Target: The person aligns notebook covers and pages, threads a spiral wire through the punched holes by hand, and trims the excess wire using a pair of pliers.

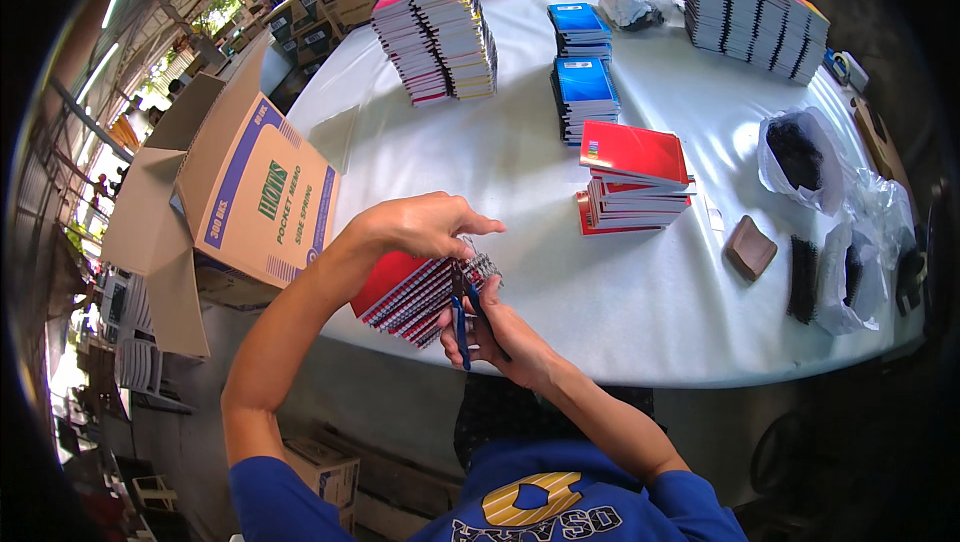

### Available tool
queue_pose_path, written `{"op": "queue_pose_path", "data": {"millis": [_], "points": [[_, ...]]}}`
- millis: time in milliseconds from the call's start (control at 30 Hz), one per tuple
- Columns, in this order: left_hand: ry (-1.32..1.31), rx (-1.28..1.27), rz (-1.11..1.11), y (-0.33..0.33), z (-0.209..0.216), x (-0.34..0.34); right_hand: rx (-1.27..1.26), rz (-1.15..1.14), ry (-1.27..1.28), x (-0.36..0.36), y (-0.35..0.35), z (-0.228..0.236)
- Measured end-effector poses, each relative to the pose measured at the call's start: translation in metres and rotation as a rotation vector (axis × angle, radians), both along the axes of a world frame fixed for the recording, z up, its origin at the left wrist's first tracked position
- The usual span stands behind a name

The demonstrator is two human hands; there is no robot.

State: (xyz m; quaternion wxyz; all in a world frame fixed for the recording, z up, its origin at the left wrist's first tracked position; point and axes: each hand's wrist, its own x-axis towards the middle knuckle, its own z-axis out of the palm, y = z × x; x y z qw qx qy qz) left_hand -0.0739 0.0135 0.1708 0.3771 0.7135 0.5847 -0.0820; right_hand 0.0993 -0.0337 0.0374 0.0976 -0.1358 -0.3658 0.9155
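Observation:
My right hand (500, 337) is closed around blue-handled pliers (463, 327). The jaws of the pliers are at the end of a row of spiral-bound red notebooks (405, 292), whose wire coils face up toward me. Over the far end of that row is my left hand (430, 227), its thumb and index finger apart; its other fingers are partly hidden. Whether its thumb touches the wire ends (485, 264) I cannot tell. A separate stack of red notebooks (635, 177) lies loosely piled to the right of my hands.
An open cardboard box (265, 197) stands at the left table edge. Farther back are pink and yellow notebooks (437, 37), blue notebooks (586, 87) and a tall mixed stack (755, 22). On the right lie a brown block (750, 247), black coils (802, 280) and plastic bags (800, 160). People sit across the table.

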Motion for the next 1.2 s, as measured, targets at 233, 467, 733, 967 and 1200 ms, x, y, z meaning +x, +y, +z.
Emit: {"op": "queue_pose_path", "data": {"millis": [233,467,733,967,1200], "points": [[-0.215,-0.001,0.138,0.001,-0.014,-0.006,-0.136,0.039,0.044,-0.008,0.002,0.0],[-0.171,0.012,0.117,0.004,-0.019,-0.006,-0.317,0.061,0.093,-0.008,0.003,0.0],[0.015,0.04,0.042,0.005,-0.018,0.003,-0.264,0.004,0.068,-0.007,-0.015,0.002],[-0.003,0.081,0.024,0.005,-0.017,0.002,-0.288,-0.005,0.081,-0.009,-0.012,-0.008],[0.023,0.068,0.047,0.004,-0.021,0.001,-0.284,-0.024,0.059,-0.008,-0.014,-0.001]]}}
